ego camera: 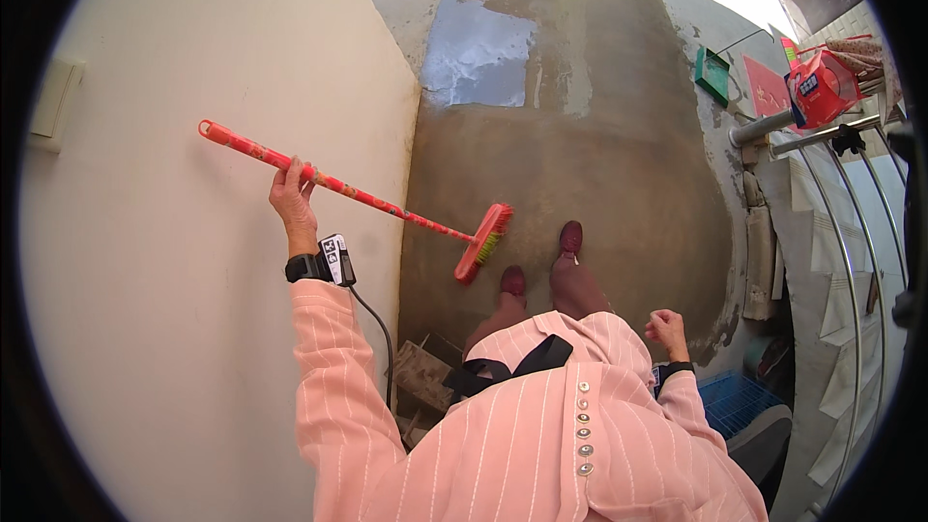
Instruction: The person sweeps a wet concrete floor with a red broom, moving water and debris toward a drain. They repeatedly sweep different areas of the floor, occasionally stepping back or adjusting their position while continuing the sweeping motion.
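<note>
My left hand (pixel 293 196) grips the upper part of a red patterned broom handle (pixel 362 197), near the pale wall. The broom head (pixel 483 243), red with red and green bristles, is low in front of my dark red shoes; whether it touches the wet concrete floor (pixel 580 159) cannot be told. At my right side, beside the pink striped jacket, my right hand (pixel 665 326) is loosely closed with nothing seen in it. Both wrists wear black straps, the left one with a small device and a cable.
A pale wall (pixel 239 348) rises on the left. Metal railings (pixel 844 232) and steps (pixel 812 246) stand on the right. A green dustpan (pixel 713 77) lies by the right wall, a blue wire crate (pixel 736 395) lower right, and wooden blocks (pixel 420 373) near my left leg.
</note>
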Motion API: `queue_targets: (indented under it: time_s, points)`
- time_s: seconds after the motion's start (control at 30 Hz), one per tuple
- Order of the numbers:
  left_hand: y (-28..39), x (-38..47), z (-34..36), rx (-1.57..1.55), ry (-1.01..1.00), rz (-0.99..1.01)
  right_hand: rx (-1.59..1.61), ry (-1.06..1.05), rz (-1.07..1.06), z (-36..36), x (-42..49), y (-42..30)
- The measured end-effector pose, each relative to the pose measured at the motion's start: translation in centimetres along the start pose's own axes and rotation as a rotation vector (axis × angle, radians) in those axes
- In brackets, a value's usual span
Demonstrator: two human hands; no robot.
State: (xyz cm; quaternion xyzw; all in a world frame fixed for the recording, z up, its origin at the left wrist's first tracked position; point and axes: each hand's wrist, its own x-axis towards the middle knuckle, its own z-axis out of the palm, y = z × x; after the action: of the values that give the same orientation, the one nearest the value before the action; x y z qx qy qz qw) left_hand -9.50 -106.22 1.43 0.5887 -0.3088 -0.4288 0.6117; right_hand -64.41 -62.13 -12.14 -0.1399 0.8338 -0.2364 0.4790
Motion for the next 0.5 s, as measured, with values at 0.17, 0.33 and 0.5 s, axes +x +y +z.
queue_targets:
  time_s: [0.17, 0.33, 0.5]
  points:
    - [3.8, -1.3, 1.4, 0.012, -0.298, 0.080, -0.102, -0.065, -0.104, -0.7, 7.4, -10.4]
    - [5.2, -2.6, 1.2, -0.038, -0.285, 0.168, -0.201, -0.243, -0.364, 6.1, 14.7, -29.3]
    - [-4.4, -8.2, 5.6, 0.159, -0.155, -0.220, -0.202, -0.747, -0.692, 15.8, 10.2, -46.1]
